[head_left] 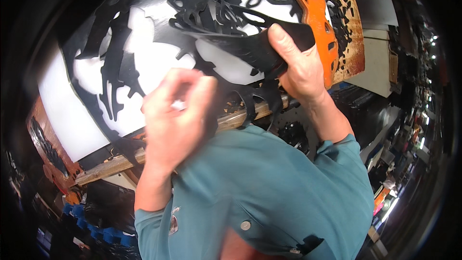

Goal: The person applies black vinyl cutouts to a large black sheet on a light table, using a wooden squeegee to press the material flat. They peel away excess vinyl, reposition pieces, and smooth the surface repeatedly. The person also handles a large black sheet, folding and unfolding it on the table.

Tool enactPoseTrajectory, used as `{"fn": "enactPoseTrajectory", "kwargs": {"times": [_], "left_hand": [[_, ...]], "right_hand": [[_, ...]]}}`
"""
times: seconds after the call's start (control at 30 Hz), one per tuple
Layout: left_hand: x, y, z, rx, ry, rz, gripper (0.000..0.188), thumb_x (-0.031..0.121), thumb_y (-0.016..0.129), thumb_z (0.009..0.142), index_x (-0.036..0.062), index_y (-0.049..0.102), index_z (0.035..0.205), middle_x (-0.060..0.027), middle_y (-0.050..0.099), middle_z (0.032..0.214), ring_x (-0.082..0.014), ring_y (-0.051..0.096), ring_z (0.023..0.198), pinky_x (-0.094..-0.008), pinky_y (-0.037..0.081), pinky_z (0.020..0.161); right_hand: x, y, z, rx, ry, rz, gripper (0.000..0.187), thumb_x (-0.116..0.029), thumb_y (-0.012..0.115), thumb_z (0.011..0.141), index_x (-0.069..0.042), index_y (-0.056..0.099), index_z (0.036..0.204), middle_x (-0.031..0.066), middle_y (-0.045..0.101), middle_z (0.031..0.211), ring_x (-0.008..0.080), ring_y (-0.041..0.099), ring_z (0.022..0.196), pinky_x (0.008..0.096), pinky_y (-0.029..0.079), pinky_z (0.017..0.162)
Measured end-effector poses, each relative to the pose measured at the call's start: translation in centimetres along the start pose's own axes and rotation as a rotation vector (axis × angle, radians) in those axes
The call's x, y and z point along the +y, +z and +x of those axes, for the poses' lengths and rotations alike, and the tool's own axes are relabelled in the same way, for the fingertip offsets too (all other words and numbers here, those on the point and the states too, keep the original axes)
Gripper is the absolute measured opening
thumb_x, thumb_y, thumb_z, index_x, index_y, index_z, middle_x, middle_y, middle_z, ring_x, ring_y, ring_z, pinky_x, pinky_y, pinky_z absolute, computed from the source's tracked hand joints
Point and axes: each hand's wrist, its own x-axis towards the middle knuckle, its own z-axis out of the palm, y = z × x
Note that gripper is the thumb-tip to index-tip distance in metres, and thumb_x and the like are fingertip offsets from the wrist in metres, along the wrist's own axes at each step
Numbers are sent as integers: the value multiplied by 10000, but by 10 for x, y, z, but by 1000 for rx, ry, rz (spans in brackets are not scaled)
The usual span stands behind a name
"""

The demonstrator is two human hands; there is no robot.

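Observation:
My right hand (304,70) grips a black rubbery sheet with cut-out openings (250,48), its thumb flat on the upper face and the other fingers hidden beneath. The sheet bends and stretches leftward over the white board (156,62). My left hand (175,110), blurred by motion, is raised in front of the board with its fingers curled in. What it holds, if anything, cannot be made out. More black cut-out strips (113,62) lie across the board on the left, and a tangle of them (207,5) is heaped at the far side.
An orange plate with holes (317,24) stands along the right side, beside a rusty board strewn with black scraps (349,24). A wooden rail (113,167) runs along the near edge. Blue pieces (103,231) sit low on the left.

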Motion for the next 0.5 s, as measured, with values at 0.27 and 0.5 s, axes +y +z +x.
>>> {"fn": "enactPoseTrajectory", "kwargs": {"times": [0.27,0.5], "left_hand": [[10,23,24,-70,203,143,348,199,855,898,-6,608,1032,-92,629,790,-200,635,628,-321,545,596],[9,14,36,-109,402,199,226,71,766,906,-19,597,1026,-112,634,792,-247,659,623,-363,543,576]], "right_hand": [[1,38,-10,-46,-7,238,203,-203,653,1085,-21,738,1111,1,726,974,71,646,858,256,529,744],[16,43,-13,8,22,217,179,-184,658,1081,-28,742,1104,-24,722,987,53,624,852,242,510,761]]}}
